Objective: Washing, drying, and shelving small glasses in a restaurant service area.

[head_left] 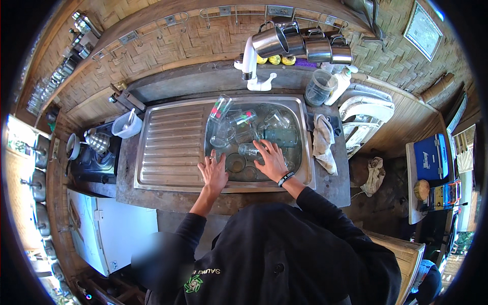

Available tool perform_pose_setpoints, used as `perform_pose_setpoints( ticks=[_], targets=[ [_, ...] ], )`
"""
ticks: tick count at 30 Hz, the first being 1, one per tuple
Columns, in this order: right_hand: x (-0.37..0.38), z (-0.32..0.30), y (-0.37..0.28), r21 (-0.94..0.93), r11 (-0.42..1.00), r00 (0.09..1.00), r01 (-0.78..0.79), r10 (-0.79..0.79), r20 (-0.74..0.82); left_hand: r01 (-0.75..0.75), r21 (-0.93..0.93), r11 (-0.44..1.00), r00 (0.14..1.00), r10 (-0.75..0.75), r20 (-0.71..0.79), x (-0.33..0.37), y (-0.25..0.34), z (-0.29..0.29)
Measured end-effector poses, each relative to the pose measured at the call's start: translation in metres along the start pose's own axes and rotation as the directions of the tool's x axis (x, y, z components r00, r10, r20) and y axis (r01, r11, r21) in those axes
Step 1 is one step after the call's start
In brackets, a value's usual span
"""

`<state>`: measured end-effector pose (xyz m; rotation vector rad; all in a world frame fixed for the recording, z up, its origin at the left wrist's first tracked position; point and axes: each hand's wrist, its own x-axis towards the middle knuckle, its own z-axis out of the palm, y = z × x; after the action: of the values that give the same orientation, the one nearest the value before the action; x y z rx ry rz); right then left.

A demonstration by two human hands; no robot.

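Observation:
A steel sink (304, 127) with a ribbed drainboard (173, 145) holds clear glasses lying in water. My left hand (214, 172) is over the basin's left front edge, fingers apart, with nothing seen in it. My right hand (272, 161) reaches into the basin with its fingers spread. Its fingertips are beside a clear glass (247, 149) lying on its side; whether they touch it I cannot tell. A glass with red and green decoration (220, 108) leans at the basin's back left. To the right lies a greenish glass (281, 136).
A white faucet (249, 61) rises behind the basin, with steel mugs (269, 42) hanging beside it. A clear jar (320, 87) and a white pump bottle (341, 84) stand at the back right. A cloth (324, 145) drapes over the right counter. A white tub (127, 124) sits left of the drainboard.

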<state>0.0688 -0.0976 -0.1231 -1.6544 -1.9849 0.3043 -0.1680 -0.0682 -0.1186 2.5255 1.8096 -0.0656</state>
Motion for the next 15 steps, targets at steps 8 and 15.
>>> perform_pose_setpoints(
  ticks=[8,15],
  targets=[
    [-0.001,-0.002,-0.001,-0.01,1.0,1.0,-0.009,0.009,-0.001,0.013,-0.039,0.999,1.0,-0.013,0.001,0.003,0.004,0.001],
    [-0.001,-0.003,-0.004,-0.008,1.0,1.0,0.007,-0.007,-0.01,0.006,-0.08,0.997,0.994,-0.015,-0.11,0.0,0.0,0.01]
  ],
)
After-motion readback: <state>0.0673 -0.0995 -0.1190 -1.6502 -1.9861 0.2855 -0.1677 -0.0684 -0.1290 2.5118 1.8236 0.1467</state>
